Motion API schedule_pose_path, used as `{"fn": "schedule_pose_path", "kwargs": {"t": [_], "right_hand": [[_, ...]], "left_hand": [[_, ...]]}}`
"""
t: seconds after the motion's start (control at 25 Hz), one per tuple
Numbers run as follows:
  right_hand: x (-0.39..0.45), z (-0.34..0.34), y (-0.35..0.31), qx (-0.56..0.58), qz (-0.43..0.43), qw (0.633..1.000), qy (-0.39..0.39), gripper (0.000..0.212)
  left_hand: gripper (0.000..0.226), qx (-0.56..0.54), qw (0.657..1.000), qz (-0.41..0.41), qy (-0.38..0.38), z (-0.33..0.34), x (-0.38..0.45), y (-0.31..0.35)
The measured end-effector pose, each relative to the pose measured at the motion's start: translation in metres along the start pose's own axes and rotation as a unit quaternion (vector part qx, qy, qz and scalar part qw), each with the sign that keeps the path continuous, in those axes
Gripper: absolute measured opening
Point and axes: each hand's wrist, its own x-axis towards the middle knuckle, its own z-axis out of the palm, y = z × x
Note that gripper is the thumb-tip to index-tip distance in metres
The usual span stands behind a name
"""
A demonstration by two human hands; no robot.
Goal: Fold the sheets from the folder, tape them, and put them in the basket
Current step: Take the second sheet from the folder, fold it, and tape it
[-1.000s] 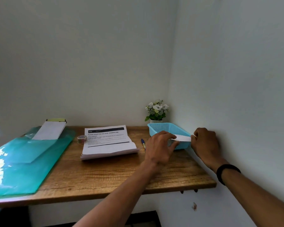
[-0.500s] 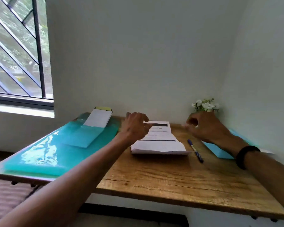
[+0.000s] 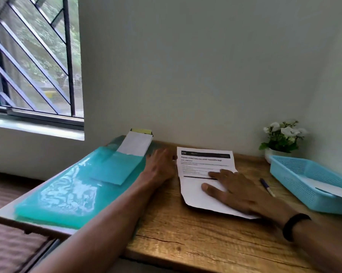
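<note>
A white printed paper sheet (image 3: 203,170) with a black header bar lies on the wooden tabletop (image 3: 195,239), between the folder and the basket. The right hand (image 3: 243,192) rests flat on its near right part, fingers spread and straight. The left hand (image 3: 160,166) lies just left of the sheet's far left corner, fingers extended toward the wall; whether it holds anything cannot be told. To the left, a translucent teal plastic folder (image 3: 67,194) covers the table's left end, with white papers (image 3: 135,143) sticking out of its far pocket. A blue pen (image 3: 266,187) lies right of the sheet. On the far right, a light blue perforated plastic basket (image 3: 296,186) holds a white folded sheet (image 3: 329,189). Behind it stands a small white-flowered potted plant (image 3: 282,136).
</note>
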Motion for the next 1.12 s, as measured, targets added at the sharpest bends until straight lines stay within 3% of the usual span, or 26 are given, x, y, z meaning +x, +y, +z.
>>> {"fn": "schedule_pose_path", "kwargs": {"t": [0.2,0.32,0.4,0.48,0.56,0.68,0.84,1.0,1.12], "right_hand": [[-0.029,0.007,-0.013,-0.029,0.032,0.999,0.023,0.111],[-0.028,-0.007,-0.015,0.034,0.053,0.996,0.06,0.113],[-0.012,-0.027,-0.002,0.065,0.085,0.985,0.134,0.099],[0.005,-0.046,0.015,0.04,0.118,0.98,0.155,0.078],[0.014,-0.048,0.035,0.093,0.143,0.976,0.134,0.071],[0.009,-0.043,0.053,0.15,0.103,0.977,0.11,0.062],[0.004,-0.042,0.061,0.167,0.097,0.977,0.091,0.028],[0.0,-0.047,0.072,0.207,0.104,0.969,0.079,0.038],[-0.007,-0.055,0.082,0.288,0.117,0.949,0.06,0.043]], "left_hand": [[0.025,0.066,0.995,0.046,0.055,-0.001,-0.001,0.011],[0.018,0.056,0.995,0.036,0.077,0.001,0.004,0.033],[0.013,0.004,0.999,-0.016,0.046,0.004,0.011,0.049],[0.01,-0.035,0.997,-0.061,0.012,0.007,0.011,0.064],[0.012,-0.06,0.995,-0.08,-0.002,0.014,0.01,0.074],[0.018,-0.065,0.993,-0.094,0.008,0.017,0.008,0.077],[0.022,-0.09,0.993,-0.077,0.03,0.026,0.008,0.068],[0.039,-0.114,0.99,-0.069,0.034,0.037,0.017,0.057],[0.039,-0.12,0.99,-0.066,0.036,0.042,0.02,0.051]]}}
